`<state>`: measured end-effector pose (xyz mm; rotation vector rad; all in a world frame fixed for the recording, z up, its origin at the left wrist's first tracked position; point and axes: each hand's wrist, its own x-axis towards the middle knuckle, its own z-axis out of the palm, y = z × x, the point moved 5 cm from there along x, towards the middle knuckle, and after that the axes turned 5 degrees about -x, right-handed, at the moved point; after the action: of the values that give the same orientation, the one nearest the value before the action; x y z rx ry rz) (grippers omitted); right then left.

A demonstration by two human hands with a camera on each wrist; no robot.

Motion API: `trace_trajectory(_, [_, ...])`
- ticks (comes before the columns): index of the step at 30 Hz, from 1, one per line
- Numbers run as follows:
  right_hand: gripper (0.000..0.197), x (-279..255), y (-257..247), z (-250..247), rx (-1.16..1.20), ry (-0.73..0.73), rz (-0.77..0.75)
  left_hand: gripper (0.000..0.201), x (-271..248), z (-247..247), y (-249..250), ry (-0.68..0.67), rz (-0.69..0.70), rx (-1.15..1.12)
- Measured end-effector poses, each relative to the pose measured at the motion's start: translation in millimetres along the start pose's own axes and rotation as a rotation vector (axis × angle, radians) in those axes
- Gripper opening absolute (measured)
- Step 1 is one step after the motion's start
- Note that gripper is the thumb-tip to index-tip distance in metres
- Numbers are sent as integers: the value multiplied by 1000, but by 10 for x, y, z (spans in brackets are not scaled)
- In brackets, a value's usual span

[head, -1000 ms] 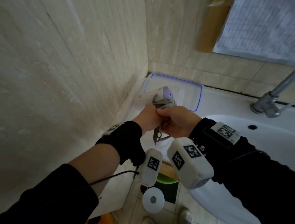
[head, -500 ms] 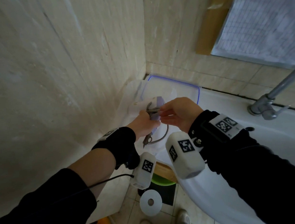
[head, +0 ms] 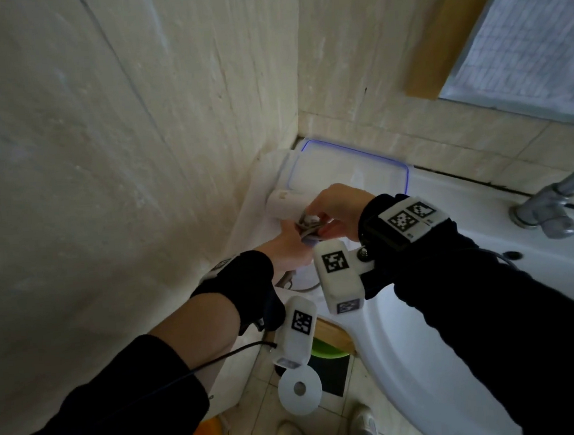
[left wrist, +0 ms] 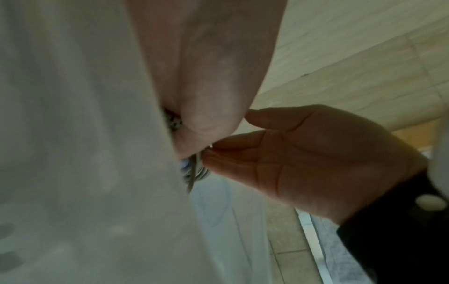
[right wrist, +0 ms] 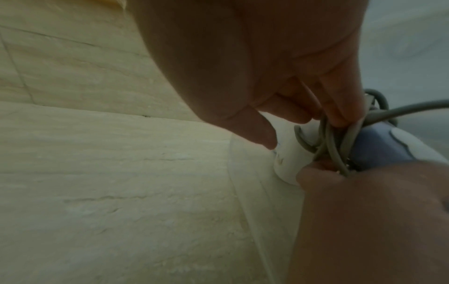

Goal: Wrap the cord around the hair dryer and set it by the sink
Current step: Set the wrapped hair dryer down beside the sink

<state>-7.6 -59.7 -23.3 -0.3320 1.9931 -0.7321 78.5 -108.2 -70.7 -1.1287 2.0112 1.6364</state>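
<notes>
At the far left is the tiled wall [head: 102, 163], and the two hands work in the corner just beside it, over the left end of the sink [head: 491, 304]. The left hand [head: 290, 251] is curled around the hair dryer [right wrist: 379, 148], a white and lilac body of which only a small part shows between the fingers; it is held above the ledge, not yet put down. One second ago the plug end of the cord hung in a long loop under the hands; half a second ago the loop was already shorter; now only a small grey curve [head: 299, 286] shows below the left wrist. So I judge that another turn has gone on and the wrapping is almost finished. To the right, the right hand [head: 338, 215] has risen above the dryer, and its fingertips [right wrist: 340, 119] pinch the grey cord [right wrist: 330, 142] where several turns cross on the body. What probably remains is to fix the last piece and set the dryer down near the clear lid with the blue rim [head: 407, 173].
</notes>
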Motion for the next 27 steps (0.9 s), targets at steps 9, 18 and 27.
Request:
trace_trajectory(9, [23, 49, 14, 41, -101, -24, -17, 62, 45, -53, -27, 21, 10, 379])
trace_trajectory(18, [17, -141, -38, -268, 228, 44, -111, 12, -111, -405, 490, 232, 153, 176])
trace_trajectory(27, [20, -433, 235, -1223, 482, 239, -110, 14, -197, -425, 1432, 253, 329, -235])
